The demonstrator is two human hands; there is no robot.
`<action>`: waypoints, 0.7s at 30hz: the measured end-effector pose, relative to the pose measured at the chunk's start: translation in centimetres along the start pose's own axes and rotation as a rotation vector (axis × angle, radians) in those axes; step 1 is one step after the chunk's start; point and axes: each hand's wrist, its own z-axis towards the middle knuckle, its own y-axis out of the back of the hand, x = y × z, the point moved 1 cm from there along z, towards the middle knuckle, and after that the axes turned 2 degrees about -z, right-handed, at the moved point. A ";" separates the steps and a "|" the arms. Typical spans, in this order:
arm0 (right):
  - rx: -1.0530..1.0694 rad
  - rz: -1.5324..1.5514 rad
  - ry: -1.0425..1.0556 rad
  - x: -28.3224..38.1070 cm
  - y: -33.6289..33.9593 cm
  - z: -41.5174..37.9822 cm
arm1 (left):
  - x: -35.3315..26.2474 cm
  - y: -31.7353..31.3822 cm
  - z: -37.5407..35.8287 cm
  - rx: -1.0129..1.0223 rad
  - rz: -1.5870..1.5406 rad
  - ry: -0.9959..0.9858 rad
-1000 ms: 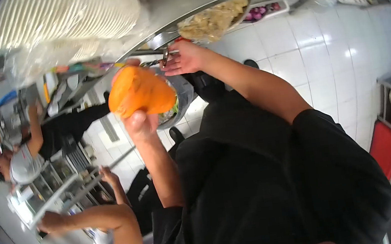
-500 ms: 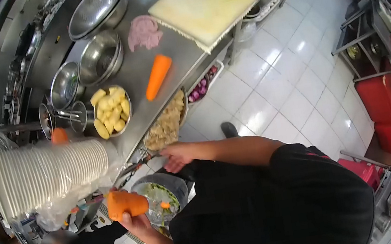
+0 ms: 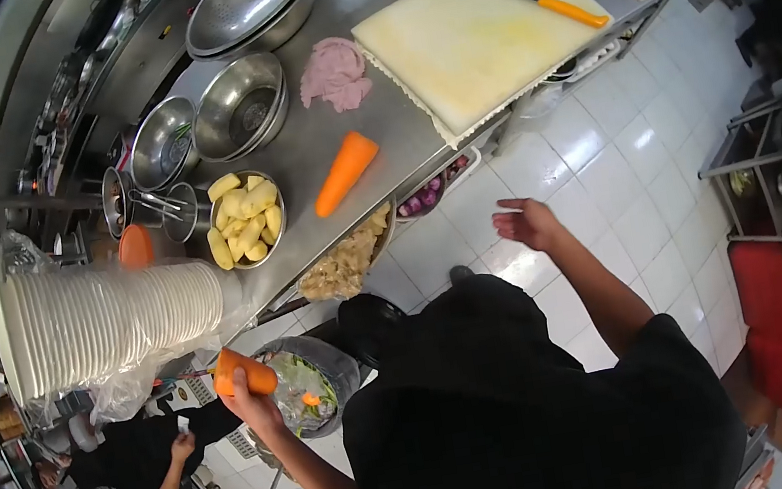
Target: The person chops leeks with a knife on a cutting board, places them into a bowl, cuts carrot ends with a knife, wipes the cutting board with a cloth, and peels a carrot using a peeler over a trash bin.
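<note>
My left hand (image 3: 253, 405) grips a thick orange carrot (image 3: 242, 372), its fingers wrapped round it. Just below the carrot stands a clear-lined bin (image 3: 332, 380) with green and orange scraps inside. Out over the tiled floor, my right hand (image 3: 528, 224) is empty, its fingers stretched apart. A second carrot (image 3: 346, 172), long and smooth, lies on the steel counter (image 3: 306, 219) near its front edge. Beside that carrot is a metal bowl (image 3: 283, 235) heaped with peeled yellow potatoes (image 3: 244, 218).
A cutting board (image 3: 473, 45) bears an orange-handled knife (image 3: 558, 7). A pink cloth (image 3: 333, 75) and metal bowls (image 3: 241, 105) stand nearby. Plastic-wrapped white containers (image 3: 108, 312) stack at the left. Purple onions (image 3: 423, 199) sit below the counter. A co-worker (image 3: 134, 485) stands lower left.
My right hand has swung from the counter edge near the bin out to the right over the floor. My left hand keeps the carrot. The view has shifted a little.
</note>
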 end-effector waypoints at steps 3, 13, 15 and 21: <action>-0.084 -0.042 0.174 3.4 -0.2 -1.4 | -0.3 -0.6 0.0 -0.019 0.007 -0.030; -0.295 -0.382 0.849 18.4 -6.3 -6.3 | 2.2 -2.1 -0.5 -0.053 0.041 0.002; -0.325 -0.401 0.898 19.3 -6.2 -7.0 | 2.5 -3.4 -1.7 0.026 0.007 0.076; -0.510 -0.491 0.964 22.6 -2.3 -7.8 | 3.9 -11.6 -1.6 0.380 -0.164 0.248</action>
